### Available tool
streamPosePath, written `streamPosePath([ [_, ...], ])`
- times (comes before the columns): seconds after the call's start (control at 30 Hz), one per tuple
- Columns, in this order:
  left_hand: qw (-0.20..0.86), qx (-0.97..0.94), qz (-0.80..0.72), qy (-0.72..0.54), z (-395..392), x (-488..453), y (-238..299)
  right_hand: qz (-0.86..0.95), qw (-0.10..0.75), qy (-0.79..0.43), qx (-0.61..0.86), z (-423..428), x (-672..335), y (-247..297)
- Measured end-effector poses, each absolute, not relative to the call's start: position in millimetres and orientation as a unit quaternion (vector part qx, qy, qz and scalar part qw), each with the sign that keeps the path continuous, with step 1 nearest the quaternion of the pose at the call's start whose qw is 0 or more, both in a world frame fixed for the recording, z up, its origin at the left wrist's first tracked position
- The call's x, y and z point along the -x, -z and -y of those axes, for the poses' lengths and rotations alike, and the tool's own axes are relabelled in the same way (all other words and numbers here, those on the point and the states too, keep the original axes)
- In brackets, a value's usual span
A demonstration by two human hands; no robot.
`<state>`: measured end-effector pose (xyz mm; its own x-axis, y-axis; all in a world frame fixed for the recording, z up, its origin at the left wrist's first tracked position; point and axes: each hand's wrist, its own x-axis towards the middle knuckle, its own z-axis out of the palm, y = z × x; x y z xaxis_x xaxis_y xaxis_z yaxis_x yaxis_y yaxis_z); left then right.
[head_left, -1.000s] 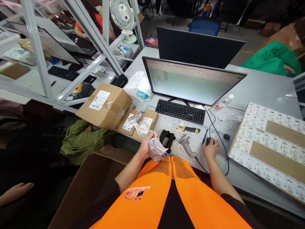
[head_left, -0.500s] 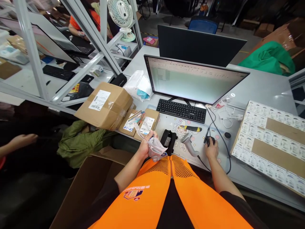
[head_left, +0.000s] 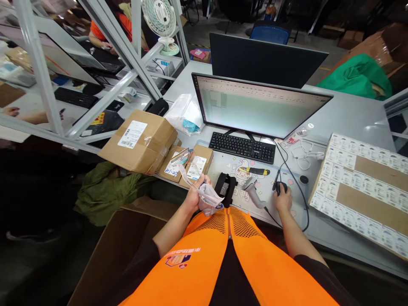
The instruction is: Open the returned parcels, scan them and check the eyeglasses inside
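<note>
My left hand (head_left: 195, 196) is closed around a crumpled, whitish plastic bag (head_left: 210, 199) in front of my vest; what the bag contains is hidden. On the desk mat, my right hand (head_left: 283, 199) rests over a black computer mouse (head_left: 279, 188), fingers curved on it. Between the hands lie a black strap-like device (head_left: 225, 189) and a grey barcode scanner (head_left: 254, 194) with its cable. A yellow-and-black utility knife (head_left: 255, 171) lies just above the scanner. Behind these stand a black keyboard (head_left: 241, 147) and a lit monitor (head_left: 255, 106) showing a blurred, spreadsheet-like page.
Cardboard boxes stand left of the mat, including a large labelled box (head_left: 138, 140). A label-covered board (head_left: 363, 191) lies at the right. Below left is an open carton (head_left: 127, 238). A metal frame (head_left: 111, 63) separates a neighbouring desk, where other people's arms show.
My two hands keep their places on the bag and mouse. At the left, a co-worker's hand has moved from low beside the desk up onto the neighbouring desk. The view shifts slightly.
</note>
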<state>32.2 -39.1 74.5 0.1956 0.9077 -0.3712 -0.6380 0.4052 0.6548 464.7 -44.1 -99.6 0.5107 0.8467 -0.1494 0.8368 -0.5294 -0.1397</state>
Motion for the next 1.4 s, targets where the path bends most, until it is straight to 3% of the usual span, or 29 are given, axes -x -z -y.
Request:
streamPosePath([
  [0.8,0.748,-0.184,-0.378,-0.513,41,-33,-75,0.476,0.05,-0.096,0.873,43,-466,101],
  [1.07,0.753,-0.181,-0.375,-0.509,40,-29,-70,0.58,0.173,-0.025,0.796,50,-429,100],
  [1.13,0.762,-0.169,-0.376,-0.499,40,-29,-69,0.599,0.151,-0.086,0.782,59,-402,96],
  [1.27,0.772,-0.153,-0.379,-0.486,36,-28,-60,0.577,0.006,-0.204,0.791,66,-359,88],
  [1.4,0.789,-0.175,-0.367,-0.46,25,-35,-55,0.556,-0.013,-0.231,0.798,55,-350,80],
])
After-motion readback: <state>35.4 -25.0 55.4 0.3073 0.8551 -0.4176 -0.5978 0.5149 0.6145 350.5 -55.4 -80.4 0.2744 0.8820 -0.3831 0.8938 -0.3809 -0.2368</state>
